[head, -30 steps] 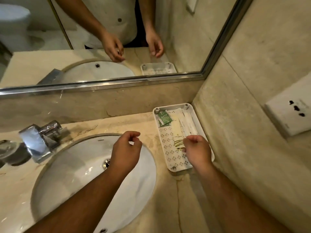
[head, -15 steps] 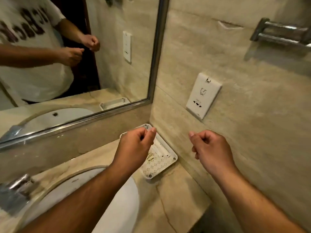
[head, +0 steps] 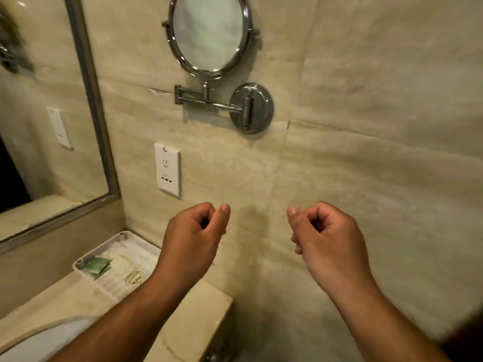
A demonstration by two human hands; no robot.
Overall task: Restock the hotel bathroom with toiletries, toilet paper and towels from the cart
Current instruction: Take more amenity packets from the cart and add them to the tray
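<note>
A white perforated tray (head: 122, 235) sits in the corner of the marble counter (head: 75, 296), at the lower left. It holds a green sachet (head: 98, 266) and pale toiletry packets (head: 128, 262). My left hand (head: 193, 239) hovers above the tray's near end, fingers loosely curled, holding nothing. My right hand (head: 326, 241) is raised at the same height in front of the tiled wall, also loosely curled, with nothing in it. No cart, towels or toilet paper are in view.
A white wall socket (head: 167, 170) is above the tray. A round chrome shaving mirror (head: 209, 32) on a swing arm hangs higher up. The framed wall mirror (head: 52, 126) fills the left. The basin edge (head: 39, 340) shows at the bottom left.
My right hand has left the packets in the tray and lifted away. Both hands have risen, and the view has swung right from the sink toward the side wall.
</note>
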